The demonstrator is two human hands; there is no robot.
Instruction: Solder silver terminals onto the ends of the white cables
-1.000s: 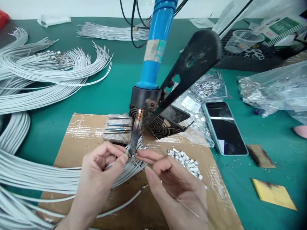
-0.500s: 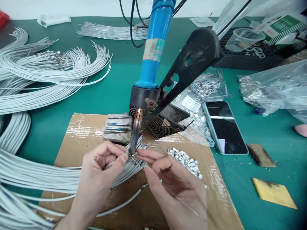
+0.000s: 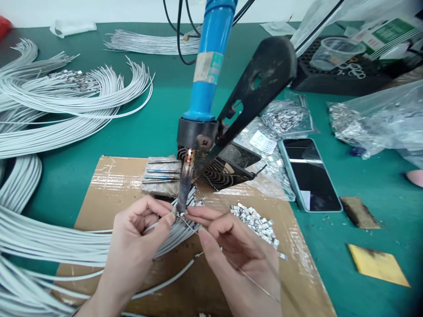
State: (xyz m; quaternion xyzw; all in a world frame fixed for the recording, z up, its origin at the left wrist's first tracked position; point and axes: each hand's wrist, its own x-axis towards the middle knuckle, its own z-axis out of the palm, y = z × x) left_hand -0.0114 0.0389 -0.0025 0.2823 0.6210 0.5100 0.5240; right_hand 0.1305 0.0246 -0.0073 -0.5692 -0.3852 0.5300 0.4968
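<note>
My left hand (image 3: 137,240) is closed in a pinch on the end of a white wire, right at the tip of the blue soldering iron (image 3: 207,66). Thin solder wire (image 3: 191,225) runs through my right hand (image 3: 241,259), which is closed around it with the thumb below. Its forefinger and middle finger reach to a tiny light-coloured piece at the iron's tip; whether they grip it I cannot tell. The iron points downward in a black metal holder (image 3: 257,83). Behind my fingertips lies a bundle of white wires (image 3: 175,237).
Cardboard (image 3: 109,185) covers the work spot, with a pile of small metal pieces (image 3: 256,222) on the right. A grey pad (image 3: 155,189) bears several thin metal rods. More white wire bundles (image 3: 66,136) fill the left. A phone (image 3: 312,176) and a yellow sponge (image 3: 378,265) lie right.
The soldering iron and its holder have shifted slightly to the left in view. My right hand has moved a little left, while both hands keep their grip at the tip.
</note>
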